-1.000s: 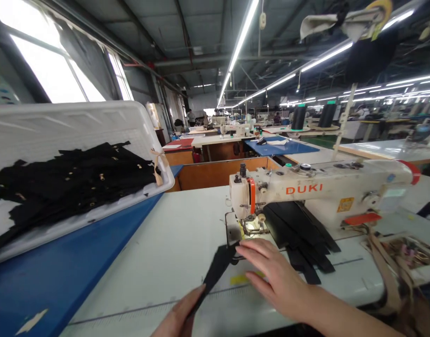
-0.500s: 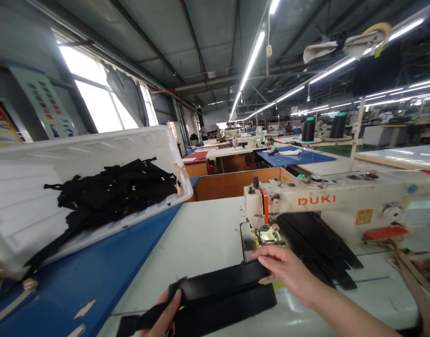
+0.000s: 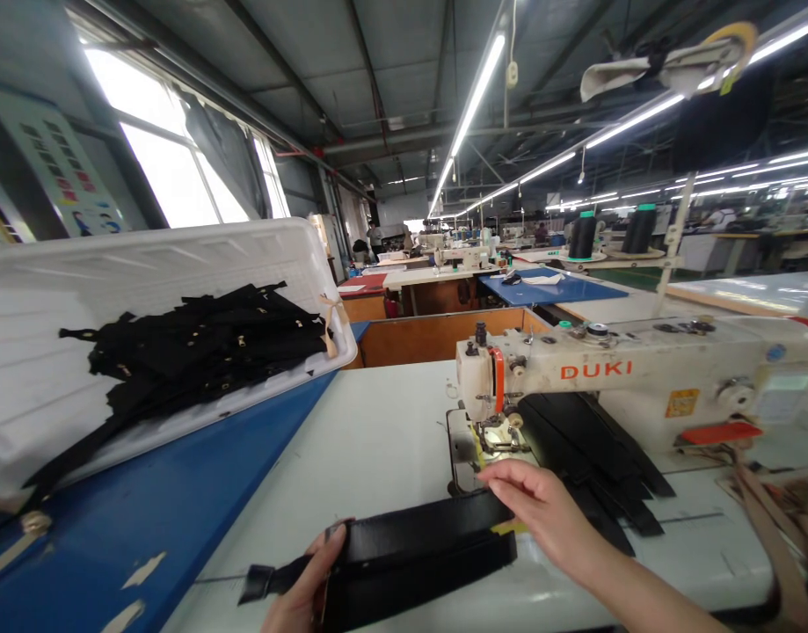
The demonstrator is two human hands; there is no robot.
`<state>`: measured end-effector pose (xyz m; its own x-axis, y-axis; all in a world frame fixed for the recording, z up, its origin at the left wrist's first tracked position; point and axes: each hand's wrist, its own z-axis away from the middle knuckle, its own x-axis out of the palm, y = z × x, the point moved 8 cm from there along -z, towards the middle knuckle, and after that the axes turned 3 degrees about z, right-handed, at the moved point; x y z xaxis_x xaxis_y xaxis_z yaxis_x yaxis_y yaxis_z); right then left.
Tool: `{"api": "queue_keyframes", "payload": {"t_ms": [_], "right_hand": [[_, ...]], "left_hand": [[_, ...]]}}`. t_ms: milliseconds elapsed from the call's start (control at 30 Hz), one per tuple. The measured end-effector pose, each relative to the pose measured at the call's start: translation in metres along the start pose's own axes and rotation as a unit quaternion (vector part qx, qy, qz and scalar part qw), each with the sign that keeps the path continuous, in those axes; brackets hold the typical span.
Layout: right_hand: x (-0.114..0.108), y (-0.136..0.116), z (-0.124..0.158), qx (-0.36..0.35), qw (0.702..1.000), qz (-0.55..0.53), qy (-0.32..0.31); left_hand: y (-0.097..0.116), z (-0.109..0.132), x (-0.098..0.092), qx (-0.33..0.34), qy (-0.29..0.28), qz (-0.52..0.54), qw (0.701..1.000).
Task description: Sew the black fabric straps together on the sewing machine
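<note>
A black strap [image 3: 423, 532], wide and doubled over into two layers, stretches between my hands in front of the sewing machine [image 3: 594, 374]. My left hand [image 3: 315, 571] is closed around its left end, thumb on top, with a narrower tail [image 3: 258, 582] sticking out to the left. At the right end, my right hand [image 3: 545, 505] pinches the upper layer between thumb and fingers, just short of the needle plate [image 3: 464, 448]. The lower layer hangs toward me. Under the machine arm lies a stack of flat black strips [image 3: 581, 448].
On the left, a white plastic bin [image 3: 40, 290] lies tilted on a blue table [image 3: 245, 475], holding a heap of black strap pieces [image 3: 206, 343] with metal fittings. Tan straps [image 3: 773, 527] hang at the right. Black thread cones [image 3: 581, 236] stand behind the machine.
The view has shifted slightly. Both hands keep their grip; the strap's two layers sit closer together at the right end, and the left tail now shows more to the side.
</note>
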<state>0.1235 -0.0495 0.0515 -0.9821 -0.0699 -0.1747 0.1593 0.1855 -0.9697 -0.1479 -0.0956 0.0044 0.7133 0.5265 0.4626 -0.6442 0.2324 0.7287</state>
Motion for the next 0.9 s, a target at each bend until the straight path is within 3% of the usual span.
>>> {"api": "queue_keyframes", "payload": {"t_ms": [233, 500, 767, 900], "right_hand": [[0.008, 0.02, 0.0, 0.095, 0.993, -0.073, -0.008], [0.009, 0.026, 0.0, 0.119, 0.989, -0.087, 0.002], [0.022, 0.019, 0.002, 0.109, 0.981, -0.155, -0.038], [0.019, 0.021, 0.0, 0.087, 0.99, -0.108, -0.002]], "left_hand": [[-0.009, -0.011, 0.0, -0.019, 0.003, -0.01, 1.0], [-0.015, -0.012, 0.005, -0.047, -0.01, -0.044, 0.998], [-0.017, -0.017, -0.003, -0.062, 0.036, -0.04, 0.997], [-0.013, -0.018, -0.007, -0.042, 0.036, -0.068, 0.996]]}}
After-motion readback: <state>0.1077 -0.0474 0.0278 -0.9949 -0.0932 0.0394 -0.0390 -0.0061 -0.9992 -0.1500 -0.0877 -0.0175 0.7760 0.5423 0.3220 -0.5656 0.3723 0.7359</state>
